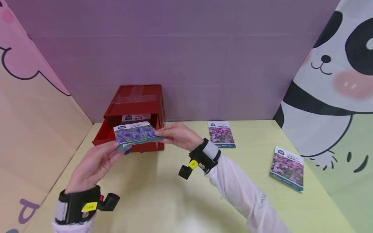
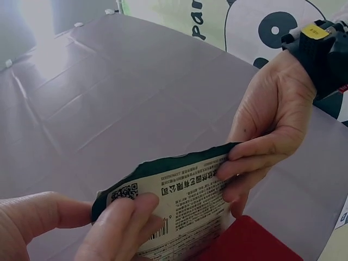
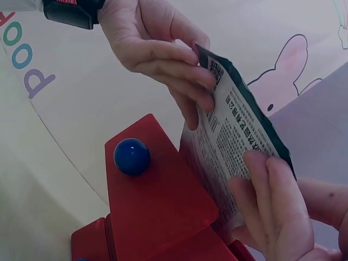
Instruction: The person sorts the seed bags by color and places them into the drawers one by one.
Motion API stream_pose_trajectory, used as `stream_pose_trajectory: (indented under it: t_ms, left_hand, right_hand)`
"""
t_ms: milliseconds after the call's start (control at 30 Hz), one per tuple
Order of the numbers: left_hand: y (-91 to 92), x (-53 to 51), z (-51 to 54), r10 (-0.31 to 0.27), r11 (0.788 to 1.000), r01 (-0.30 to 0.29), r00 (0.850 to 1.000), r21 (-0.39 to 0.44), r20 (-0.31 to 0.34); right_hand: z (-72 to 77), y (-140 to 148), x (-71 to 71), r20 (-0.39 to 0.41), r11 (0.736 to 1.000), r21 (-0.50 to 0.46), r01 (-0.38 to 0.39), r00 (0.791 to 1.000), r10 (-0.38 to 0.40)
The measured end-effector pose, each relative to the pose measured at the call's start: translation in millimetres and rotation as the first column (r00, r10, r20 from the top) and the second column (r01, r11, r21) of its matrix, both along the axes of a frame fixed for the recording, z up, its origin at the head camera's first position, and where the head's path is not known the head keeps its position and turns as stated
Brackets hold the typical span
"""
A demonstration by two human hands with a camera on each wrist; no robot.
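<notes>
I see the left hand [image 1: 94, 163] and right hand [image 1: 182, 136] pinching opposite ends of the purple packet [image 1: 135, 133], fingers against its printed back. It is held up, tilted, before the open drawer [image 1: 100, 135] of the red box [image 1: 128, 108]; I can't tell whether they touch. Another packet [image 1: 135, 117] shows inside. Two pink packets [image 1: 221, 134] lie on the table [image 1: 163, 194], off to the right.

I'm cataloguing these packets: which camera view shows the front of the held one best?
The head view: the front of the held packet faces that camera, showing purple flowers, though the left hand and right hand cover small parts. Both wrist views show only its back, with printed text and a QR code.
</notes>
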State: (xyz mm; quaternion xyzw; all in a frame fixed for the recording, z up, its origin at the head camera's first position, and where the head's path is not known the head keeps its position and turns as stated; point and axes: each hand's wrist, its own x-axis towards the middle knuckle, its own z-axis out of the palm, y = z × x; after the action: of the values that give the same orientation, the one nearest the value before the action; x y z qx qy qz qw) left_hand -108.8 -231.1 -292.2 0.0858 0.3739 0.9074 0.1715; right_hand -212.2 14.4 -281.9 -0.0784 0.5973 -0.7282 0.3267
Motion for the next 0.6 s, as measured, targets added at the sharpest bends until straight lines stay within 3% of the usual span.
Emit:
stream_pose_trajectory:
  t_ms: [200, 400, 600]
  left_hand:
    - [-6.2, -5.8, -1.8, -0.043, 0.997, 0.04, 0.998, 0.07, 0.044]
    - [-11.8, -10.2, -2.8, -0.008, 0.996, -0.001, 0.994, 0.085, 0.105]
    - [-18.0, -12.6, -4.1, 0.03, 0.992, -0.044, 0.993, 0.118, 0.114]
  right_hand:
    - [-3.4, -1.5, -1.7, 0.028, 0.999, -0.03, 0.011, 1.0, -0.01]
    - [-4.4, -2.5, -2.5, 0.017, 0.998, -0.07, -0.004, 1.0, 0.006]
    - [-2.3, -2.9, -3.6, -0.004, 0.998, -0.065, 0.007, 1.0, -0.007]
